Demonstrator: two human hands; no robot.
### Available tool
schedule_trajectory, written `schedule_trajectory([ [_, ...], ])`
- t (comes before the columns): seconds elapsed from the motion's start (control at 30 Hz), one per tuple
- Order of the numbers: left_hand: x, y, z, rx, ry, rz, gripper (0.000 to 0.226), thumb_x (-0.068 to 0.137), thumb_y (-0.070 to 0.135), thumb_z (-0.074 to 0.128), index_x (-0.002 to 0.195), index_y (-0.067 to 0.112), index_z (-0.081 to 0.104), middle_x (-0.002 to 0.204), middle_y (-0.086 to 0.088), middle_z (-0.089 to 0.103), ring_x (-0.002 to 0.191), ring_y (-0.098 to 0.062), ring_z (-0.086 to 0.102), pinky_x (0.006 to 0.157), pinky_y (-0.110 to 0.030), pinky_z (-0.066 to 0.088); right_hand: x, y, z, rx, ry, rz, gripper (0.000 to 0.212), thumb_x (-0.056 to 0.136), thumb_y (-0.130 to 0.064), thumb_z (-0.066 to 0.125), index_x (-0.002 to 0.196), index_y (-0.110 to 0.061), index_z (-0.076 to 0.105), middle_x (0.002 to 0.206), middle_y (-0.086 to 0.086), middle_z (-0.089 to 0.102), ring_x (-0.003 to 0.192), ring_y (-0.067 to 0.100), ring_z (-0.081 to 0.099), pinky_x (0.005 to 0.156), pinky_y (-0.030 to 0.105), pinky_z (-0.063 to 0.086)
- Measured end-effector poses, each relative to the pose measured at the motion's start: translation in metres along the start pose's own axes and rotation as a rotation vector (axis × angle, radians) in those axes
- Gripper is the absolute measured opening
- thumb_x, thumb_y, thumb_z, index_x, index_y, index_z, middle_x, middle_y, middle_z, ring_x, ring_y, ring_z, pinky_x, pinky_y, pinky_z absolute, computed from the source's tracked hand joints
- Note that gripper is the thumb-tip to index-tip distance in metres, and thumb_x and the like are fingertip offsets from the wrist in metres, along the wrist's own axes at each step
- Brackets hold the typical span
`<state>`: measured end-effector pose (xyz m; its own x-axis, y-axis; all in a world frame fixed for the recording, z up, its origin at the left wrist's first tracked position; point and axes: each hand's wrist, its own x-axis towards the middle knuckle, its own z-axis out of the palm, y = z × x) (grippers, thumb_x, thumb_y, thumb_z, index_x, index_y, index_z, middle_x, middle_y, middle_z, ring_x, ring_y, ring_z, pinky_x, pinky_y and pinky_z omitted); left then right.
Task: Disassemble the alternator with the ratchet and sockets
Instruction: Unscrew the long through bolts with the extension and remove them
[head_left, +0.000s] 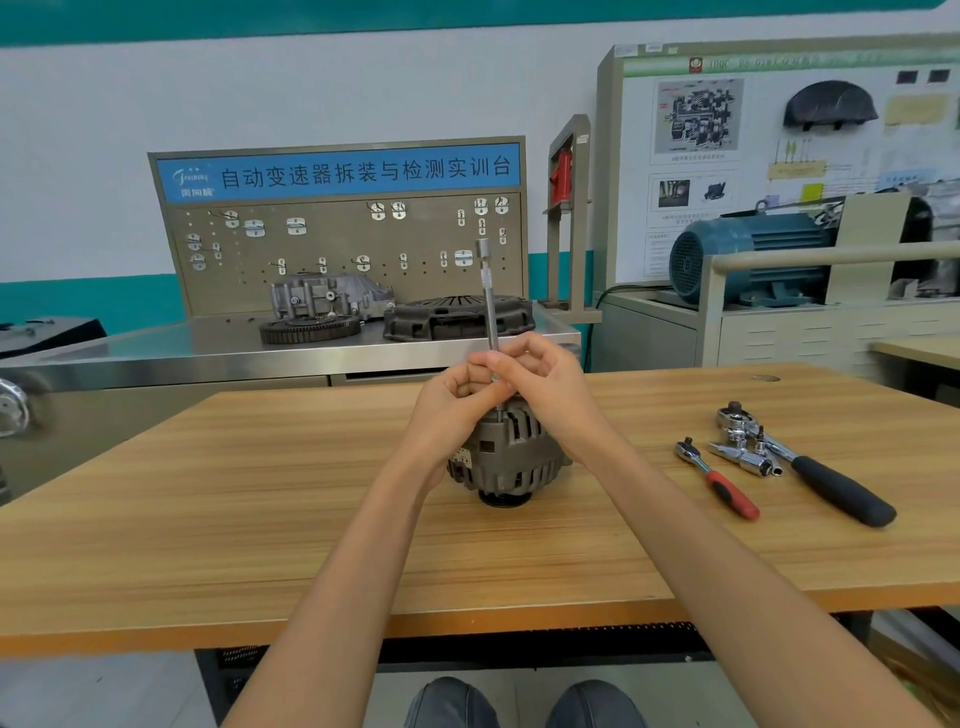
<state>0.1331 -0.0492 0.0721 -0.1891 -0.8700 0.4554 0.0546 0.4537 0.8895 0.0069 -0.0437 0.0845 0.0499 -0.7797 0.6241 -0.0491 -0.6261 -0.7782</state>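
Note:
A grey finned alternator (511, 457) stands on the wooden table (260, 493), pulley end down. A long chrome extension bar (488, 296) rises upright from its top. My left hand (457, 400) and my right hand (545, 384) both pinch the bar's lower part just above the alternator, fingers curled round it. To the right lie a small red-handled ratchet (719, 480), a large black-handled ratchet (826, 478) and some chrome sockets (743, 454).
Behind the table stands a steel bench (156, 353) with a pegboard, a gear ring (309, 328), a housing and a clutch cover (457, 317). A blue electric motor (748, 257) sits on a cabinet at the back right. My knees show below the table edge.

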Motion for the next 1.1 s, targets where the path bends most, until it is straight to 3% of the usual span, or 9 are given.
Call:
schedule_trajectory([
  [0.13, -0.002, 0.000, -0.003, -0.003, -0.048, -0.013, 0.006, 0.088, 0.024, 0.067, 0.090, 0.023, 0.072, 0.083, 0.006, 0.074, 0.077, -0.006, 0.069, 0.057, -0.014, 0.049, 0.000, 0.001, -0.001, 0.009, -0.031, -0.031, 0.008, 0.093, -0.013, 0.056, 0.092, -0.014, 0.064, 0.093, -0.002, 0.072, 0.088, 0.007, 0.068, 0.075, 0.018, 0.054],
  [0.3, -0.002, -0.001, -0.009, -0.028, -0.121, -0.045, 0.017, 0.092, 0.028, 0.060, 0.095, 0.027, 0.077, 0.102, 0.000, 0.074, 0.100, -0.016, 0.068, 0.086, -0.033, 0.052, 0.000, 0.000, 0.000, 0.022, -0.038, -0.030, 0.018, 0.096, -0.009, 0.048, 0.091, -0.016, 0.064, 0.088, -0.006, 0.068, 0.081, -0.003, 0.065, 0.068, 0.011, 0.049],
  [0.43, -0.001, -0.001, -0.006, -0.033, -0.049, -0.032, 0.009, 0.087, 0.024, 0.067, 0.089, 0.022, 0.076, 0.093, 0.002, 0.075, 0.090, -0.010, 0.069, 0.072, -0.020, 0.051, -0.002, 0.000, 0.004, 0.027, -0.036, -0.026, 0.021, 0.098, -0.011, 0.046, 0.093, -0.020, 0.064, 0.089, -0.009, 0.068, 0.084, -0.003, 0.065, 0.072, 0.012, 0.050],
  [0.6, 0.000, 0.000, 0.001, -0.004, 0.015, -0.042, 0.010, 0.085, 0.027, 0.070, 0.090, 0.018, 0.071, 0.081, 0.005, 0.074, 0.075, -0.005, 0.068, 0.056, -0.014, 0.048, -0.001, 0.002, 0.005, -0.003, 0.012, -0.001, 0.004, 0.092, -0.022, 0.059, 0.095, -0.021, 0.060, 0.095, -0.004, 0.072, 0.093, 0.006, 0.067, 0.083, 0.019, 0.052],
  [0.77, -0.002, 0.001, -0.004, -0.024, -0.057, -0.030, 0.019, 0.089, 0.030, 0.065, 0.102, 0.020, 0.073, 0.096, 0.005, 0.075, 0.090, -0.002, 0.068, 0.065, -0.009, 0.048, -0.002, 0.000, 0.004, -0.042, -0.012, -0.044, 0.011, 0.095, -0.016, 0.053, 0.093, -0.018, 0.064, 0.092, -0.006, 0.071, 0.094, 0.006, 0.066, 0.086, 0.023, 0.052],
  [0.97, -0.001, -0.001, -0.009, -0.042, -0.096, -0.037, 0.016, 0.092, 0.022, 0.061, 0.101, 0.019, 0.074, 0.104, 0.001, 0.074, 0.097, -0.007, 0.067, 0.075, -0.016, 0.051, -0.002, 0.001, 0.006, -0.013, -0.008, -0.045, 0.021, 0.098, -0.011, 0.046, 0.092, -0.022, 0.064, 0.088, -0.012, 0.068, 0.084, -0.007, 0.063, 0.071, 0.008, 0.047],
  [1.1, 0.000, -0.003, -0.007, -0.027, -0.062, -0.032, 0.011, 0.089, 0.021, 0.065, 0.096, 0.018, 0.073, 0.095, 0.003, 0.075, 0.090, -0.007, 0.068, 0.072, -0.017, 0.050, -0.003, 0.001, 0.008, -0.001, -0.004, -0.031, 0.017, 0.097, -0.015, 0.049, 0.096, -0.019, 0.065, 0.088, -0.011, 0.070, 0.090, -0.001, 0.065, 0.082, 0.016, 0.051],
])
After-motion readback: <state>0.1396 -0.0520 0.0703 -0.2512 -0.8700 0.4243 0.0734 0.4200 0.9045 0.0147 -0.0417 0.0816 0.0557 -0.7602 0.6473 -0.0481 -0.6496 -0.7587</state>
